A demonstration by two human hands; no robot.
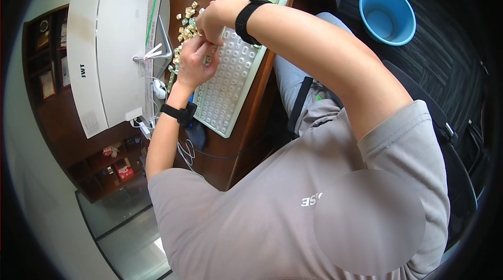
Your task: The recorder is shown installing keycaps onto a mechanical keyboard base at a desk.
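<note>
A pale green keyboard (230,81) lies lengthwise on the wooden desk. Most of its face shows whitish key positions without caps, while larger pale green pieces show at its far end. My left hand (196,64) is bent over the keyboard's left edge, its fingers curled together. Just beyond it, my right hand (210,22) reaches across the far part of the keyboard, fingers bent down and meeting near the left fingertips. Whatever is between the fingers is hidden. Loose cream and yellowish keycaps (187,33) lie scattered beside both hands.
A white monitor (112,60) on a metal stand stands left of the keyboard. A white mouse (159,89) and white cables (185,154) lie near it. The wooden desk's (215,162) edge runs along my body. A blue bin (387,15) stands on the dark floor at right.
</note>
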